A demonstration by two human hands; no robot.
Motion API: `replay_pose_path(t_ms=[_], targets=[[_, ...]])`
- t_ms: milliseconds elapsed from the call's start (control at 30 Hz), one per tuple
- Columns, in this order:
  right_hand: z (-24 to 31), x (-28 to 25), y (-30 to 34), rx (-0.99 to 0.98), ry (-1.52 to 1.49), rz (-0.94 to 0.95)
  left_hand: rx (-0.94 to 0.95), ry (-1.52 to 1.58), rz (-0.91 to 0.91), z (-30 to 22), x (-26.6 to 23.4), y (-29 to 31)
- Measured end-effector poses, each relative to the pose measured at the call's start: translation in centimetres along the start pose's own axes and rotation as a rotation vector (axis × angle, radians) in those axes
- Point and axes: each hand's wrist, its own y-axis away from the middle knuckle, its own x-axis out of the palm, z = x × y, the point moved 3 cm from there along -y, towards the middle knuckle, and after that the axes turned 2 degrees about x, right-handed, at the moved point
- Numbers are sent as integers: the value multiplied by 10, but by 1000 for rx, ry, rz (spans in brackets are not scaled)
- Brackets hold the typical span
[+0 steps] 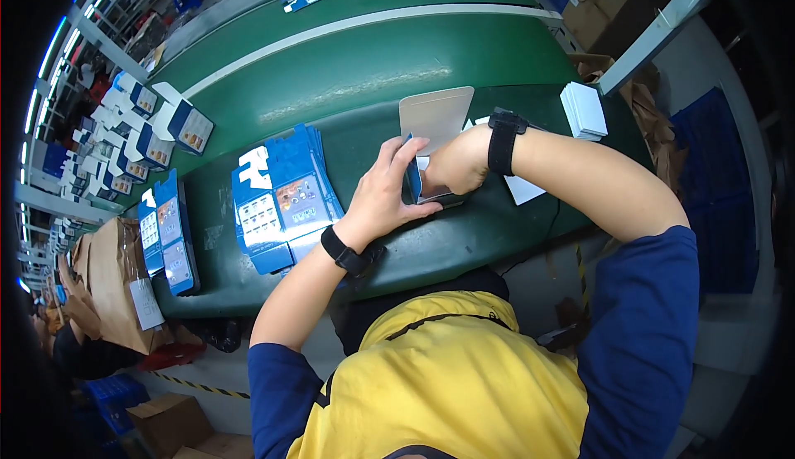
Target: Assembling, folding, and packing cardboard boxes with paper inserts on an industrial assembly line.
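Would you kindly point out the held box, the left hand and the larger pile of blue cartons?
Held box (436, 118), head view: raised flap.
Left hand (382, 190), head view: its back.
Larger pile (290, 215), head view: top carton.

A bare lane is running between the blue cartons by the left edge and the larger carton stack. The surface is lying free mid near edge; the open box is blocking its middle, a white stack its far right corner.
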Motion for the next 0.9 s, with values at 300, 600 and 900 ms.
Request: replay_pose_path(t_ms=[300, 600, 900], targets=[[0, 4, 9, 173, 157, -127, -10, 17, -14, -3, 2, -1], [-9, 32, 94, 142, -772, -1018, -125, 144, -119, -9, -13, 29], [2, 56, 10, 37, -1170, -908, -313, 88, 20, -10, -48, 45]])
